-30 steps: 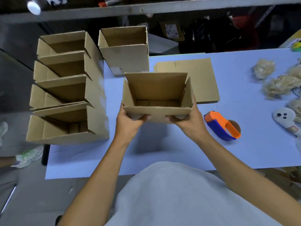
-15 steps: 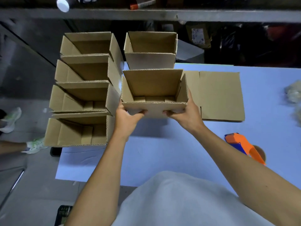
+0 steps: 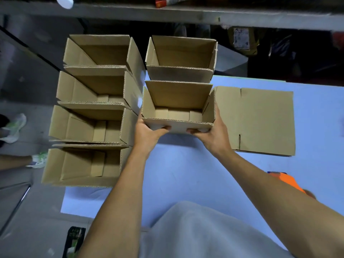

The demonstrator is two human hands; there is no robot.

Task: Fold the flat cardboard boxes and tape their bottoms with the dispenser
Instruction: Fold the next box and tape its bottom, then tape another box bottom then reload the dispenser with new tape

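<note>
Box in hand: folded cardboard box [image 3: 178, 107], mouth up, gripped at its near wall by left hand [image 3: 147, 130] and right hand [image 3: 214, 132], fingers curled under it.
Where: over the blue desk [image 3: 186, 174], near its far left part.
Neighbours: second open box [image 3: 181, 58] touching just behind; column of four open boxes [image 3: 93, 112] close on the left; flat cardboard [image 3: 260, 120] just right.
Axis: long side runs left to right.
Open room: bare desk toward the person.
Tape dispenser [image 3: 286, 180]: orange, partly hidden behind the right forearm.
</note>
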